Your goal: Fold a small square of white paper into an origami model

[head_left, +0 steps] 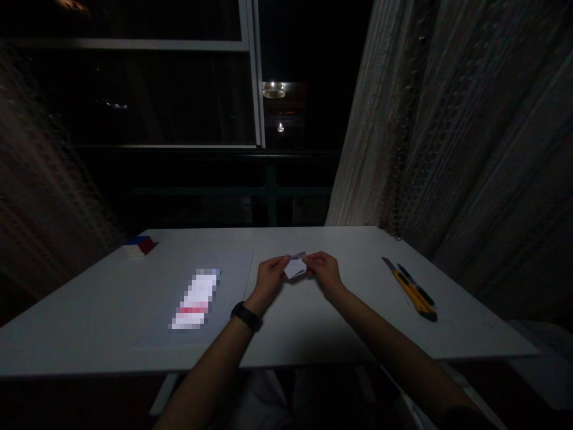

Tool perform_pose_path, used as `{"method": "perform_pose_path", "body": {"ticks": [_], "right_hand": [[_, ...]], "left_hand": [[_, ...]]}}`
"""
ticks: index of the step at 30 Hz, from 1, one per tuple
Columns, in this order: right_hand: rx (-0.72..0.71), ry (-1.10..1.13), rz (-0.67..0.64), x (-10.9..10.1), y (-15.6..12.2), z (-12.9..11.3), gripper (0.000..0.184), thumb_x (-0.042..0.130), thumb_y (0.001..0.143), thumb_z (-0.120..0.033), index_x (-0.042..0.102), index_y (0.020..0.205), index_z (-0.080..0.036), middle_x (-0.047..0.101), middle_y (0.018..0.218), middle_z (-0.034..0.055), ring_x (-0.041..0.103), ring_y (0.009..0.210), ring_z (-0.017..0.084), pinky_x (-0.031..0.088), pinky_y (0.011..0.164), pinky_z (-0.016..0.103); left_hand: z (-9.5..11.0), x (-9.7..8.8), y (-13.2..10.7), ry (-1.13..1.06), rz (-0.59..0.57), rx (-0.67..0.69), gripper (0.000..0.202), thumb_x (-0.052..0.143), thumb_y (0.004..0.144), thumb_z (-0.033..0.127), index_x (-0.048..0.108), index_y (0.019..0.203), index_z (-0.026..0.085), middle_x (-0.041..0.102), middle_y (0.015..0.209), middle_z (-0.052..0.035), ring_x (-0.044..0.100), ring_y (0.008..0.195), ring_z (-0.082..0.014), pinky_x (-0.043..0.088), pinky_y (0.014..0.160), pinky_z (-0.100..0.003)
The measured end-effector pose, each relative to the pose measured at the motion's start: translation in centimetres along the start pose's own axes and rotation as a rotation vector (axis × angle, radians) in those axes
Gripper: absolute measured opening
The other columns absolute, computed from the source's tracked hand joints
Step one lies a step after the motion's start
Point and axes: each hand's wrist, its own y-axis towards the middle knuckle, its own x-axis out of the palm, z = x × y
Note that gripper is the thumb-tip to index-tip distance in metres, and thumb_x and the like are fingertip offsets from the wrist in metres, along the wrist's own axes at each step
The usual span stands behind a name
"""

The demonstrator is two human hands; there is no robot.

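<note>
White paper (295,267), already folded, is pinched by the left hand (270,276) and right hand (326,272); what remains, I can't tell.

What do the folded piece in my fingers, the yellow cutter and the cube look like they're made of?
Folded piece: probably matte white paper; thin edges and folds show.
Yellow cutter: likely a smooth plastic body, by its solid colour, with a thin grey blade, likely metal.
Cube: perhaps plastic, given its flat blue, red and white faces; too dim to judge the finish.
</note>
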Motion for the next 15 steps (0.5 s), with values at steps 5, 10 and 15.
{"method": "perform_pose_path", "body": {"ticks": [5, 10, 15], "right_hand": [[0.045, 0.105, -0.066, -0.04, 0.07, -0.12, 0.034, 0.076, 0.049, -0.039, 0.058, 0.065, -0.016, 0.062, 0.058, 0.0001, 0.056, 0.052, 0.011, 0.044, 0.051, 0.024], [0.107, 0.182, -0.198, 0.07, -0.29, -0.65, 0.031, 0.077, 0.049, -0.035, 0.061, 0.067, -0.016, 0.065, 0.066, 0.0007, 0.059, 0.060, 0.012, 0.046, 0.060, 0.026], [0.133, 0.163, -0.239, 0.05, -0.46, -0.78, 0.029, 0.077, 0.050, -0.034, 0.064, 0.068, -0.015, 0.065, 0.065, 0.0010, 0.058, 0.060, 0.012, 0.044, 0.060, 0.025]], "left_hand": [[0.31, 0.22, -0.18, -0.043, 0.016, -0.038, 0.042, 0.067, 0.060, 0.048, 0.068, 0.075, 0.009, 0.066, 0.067, -0.0074, 0.057, 0.059, -0.0152, 0.043, 0.054, -0.025], [0.20, 0.09, -0.11, -0.011, -0.021, -0.032, 0.043, 0.065, 0.062, 0.050, 0.069, 0.075, 0.009, 0.065, 0.067, -0.0067, 0.056, 0.060, -0.0151, 0.043, 0.056, -0.025], [-0.14, -0.02, 0.04, 0.001, -0.055, -0.013, 0.042, 0.064, 0.064, 0.049, 0.069, 0.077, 0.009, 0.065, 0.069, -0.0070, 0.056, 0.062, -0.0153, 0.042, 0.058, -0.025]]}}
